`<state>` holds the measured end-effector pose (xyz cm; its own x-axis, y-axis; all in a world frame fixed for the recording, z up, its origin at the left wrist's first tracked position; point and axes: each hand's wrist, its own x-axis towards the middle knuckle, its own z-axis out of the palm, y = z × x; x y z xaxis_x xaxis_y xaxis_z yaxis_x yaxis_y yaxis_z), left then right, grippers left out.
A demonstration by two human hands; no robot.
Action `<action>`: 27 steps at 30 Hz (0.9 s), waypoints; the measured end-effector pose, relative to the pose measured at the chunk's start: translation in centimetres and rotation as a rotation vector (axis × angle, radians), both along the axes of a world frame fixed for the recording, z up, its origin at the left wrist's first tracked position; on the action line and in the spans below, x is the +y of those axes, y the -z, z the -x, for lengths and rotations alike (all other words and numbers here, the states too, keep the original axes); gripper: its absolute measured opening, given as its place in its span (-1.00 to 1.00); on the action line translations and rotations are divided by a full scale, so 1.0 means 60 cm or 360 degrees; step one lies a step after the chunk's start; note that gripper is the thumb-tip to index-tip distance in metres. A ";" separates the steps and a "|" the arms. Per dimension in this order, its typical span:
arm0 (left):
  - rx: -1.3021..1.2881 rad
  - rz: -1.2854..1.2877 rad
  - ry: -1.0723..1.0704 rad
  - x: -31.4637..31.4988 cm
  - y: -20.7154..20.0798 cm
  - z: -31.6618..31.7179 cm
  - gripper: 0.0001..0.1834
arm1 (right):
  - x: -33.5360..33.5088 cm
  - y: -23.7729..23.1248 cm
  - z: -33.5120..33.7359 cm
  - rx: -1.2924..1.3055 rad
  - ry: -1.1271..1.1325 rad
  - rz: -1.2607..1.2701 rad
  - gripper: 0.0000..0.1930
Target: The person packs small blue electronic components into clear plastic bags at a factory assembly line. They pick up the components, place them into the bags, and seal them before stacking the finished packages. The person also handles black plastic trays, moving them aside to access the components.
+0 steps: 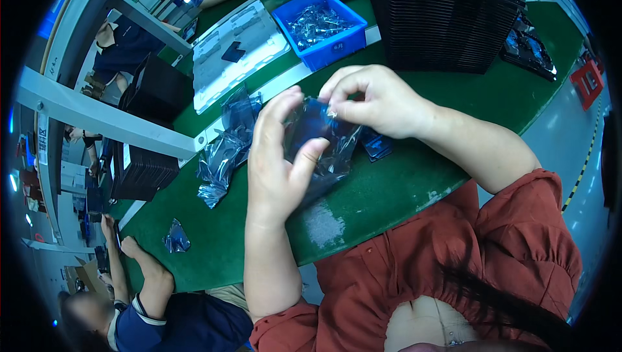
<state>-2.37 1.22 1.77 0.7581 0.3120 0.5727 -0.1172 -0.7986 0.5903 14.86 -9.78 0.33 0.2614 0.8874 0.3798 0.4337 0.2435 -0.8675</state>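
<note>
A shiny, dark see-through plastic bag is between my hands above the green table. My left hand holds its left side, fingers behind it and thumb across the front. My right hand is closed in a pinch at the bag's upper edge, where a small pale bit shows at the fingertips. Whatever lies inside the bag is too dark to make out. Crumpled clear film bags lie just left of my left hand. Partly under my right wrist is a small stack of dark flat pieces.
A blue bin of small shiny parts stands beyond my hands. Left of it, a pale tray carries dark pieces. Tall black trays are stacked at the far right. A white metal beam crosses the left side. Other people work around the table.
</note>
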 end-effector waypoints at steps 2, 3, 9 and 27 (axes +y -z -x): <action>0.0262 0.0308 -0.0025 0.021 0.013 0.014 -0.48 | 0.002 -0.002 -0.006 0.0095 0.0052 -0.0060 -0.89; 0.0330 0.0329 -0.0069 0.024 0.011 0.015 -0.57 | 0.000 -0.006 -0.009 0.0102 0.0091 -0.0082 -0.89; 0.0662 0.0537 0.0080 0.044 0.006 0.024 -0.79 | 0.005 -0.005 -0.041 0.0364 0.0212 -0.0123 -0.83; 0.0479 -0.0292 -0.1458 0.149 -0.010 0.096 -0.62 | -0.001 0.009 -0.069 -0.0810 0.0416 0.0370 -0.80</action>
